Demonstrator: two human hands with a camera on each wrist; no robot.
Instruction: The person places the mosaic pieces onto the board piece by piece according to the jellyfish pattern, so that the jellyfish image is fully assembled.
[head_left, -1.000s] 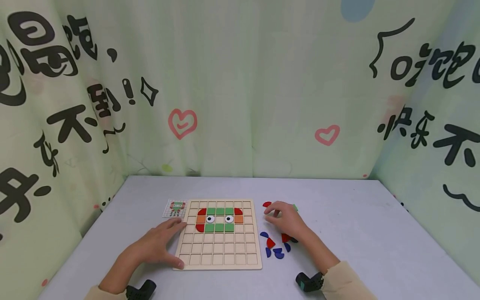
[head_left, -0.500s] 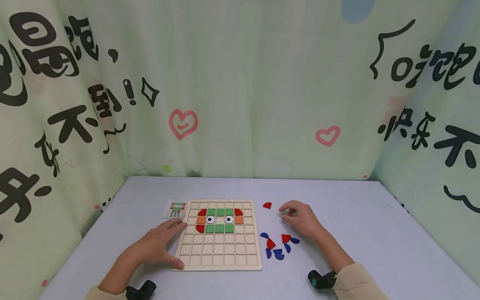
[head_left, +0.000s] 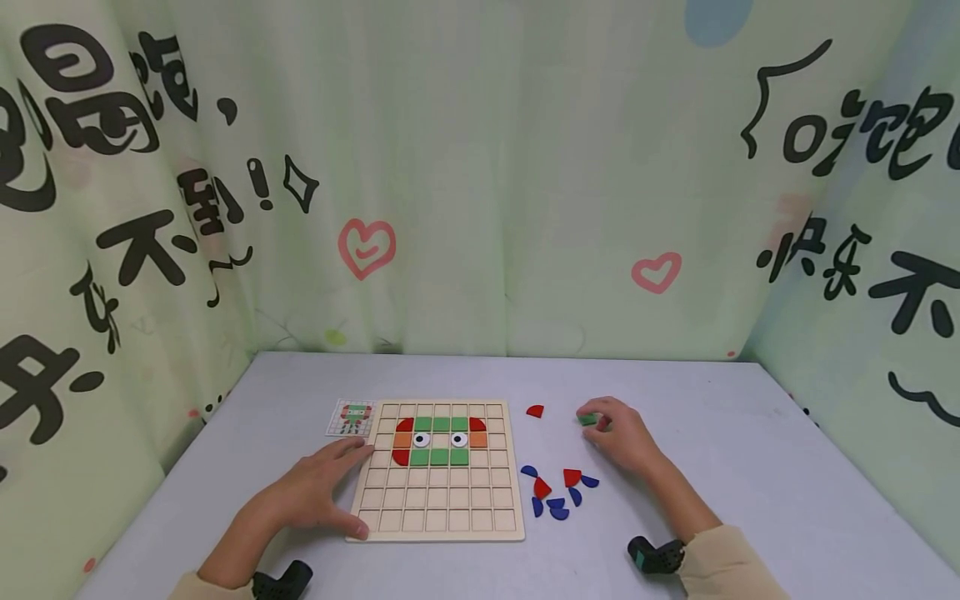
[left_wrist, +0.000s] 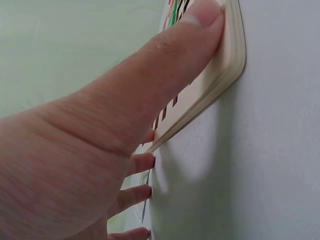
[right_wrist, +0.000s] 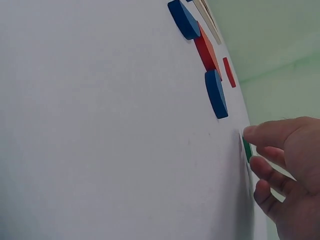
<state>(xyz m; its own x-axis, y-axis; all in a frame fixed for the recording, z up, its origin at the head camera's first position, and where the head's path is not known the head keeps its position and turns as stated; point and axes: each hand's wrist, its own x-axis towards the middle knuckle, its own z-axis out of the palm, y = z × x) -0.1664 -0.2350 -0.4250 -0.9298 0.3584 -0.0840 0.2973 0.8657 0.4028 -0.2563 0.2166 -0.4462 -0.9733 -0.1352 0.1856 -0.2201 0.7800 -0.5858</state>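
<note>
A wooden grid board (head_left: 438,521) lies on the table, holding green squares (head_left: 439,457), red and orange pieces, and two eye pieces (head_left: 458,438) arranged as a face. My left hand (head_left: 318,487) steadies its left side. The thumb (left_wrist: 200,20) presses on the near corner and the spread fingers lie along the left edge. To the right of the board, my right hand (head_left: 618,432) has thumb and fingertips around a green piece (head_left: 587,420), close to the tabletop. More green shows behind the fingers. In the right wrist view that green piece (right_wrist: 247,149) sits between thumb and finger.
Several blue half-round pieces (head_left: 558,513) and red pieces (head_left: 542,487) lie scattered right of the board. One red piece (head_left: 535,411) lies farther back. A small picture card (head_left: 351,417) lies at the board's upper left. A printed curtain (head_left: 502,183) encloses the table.
My right hand has moved rightward, away from the board and the back red piece, to the green piece. The left hand stays in place on the board.
</note>
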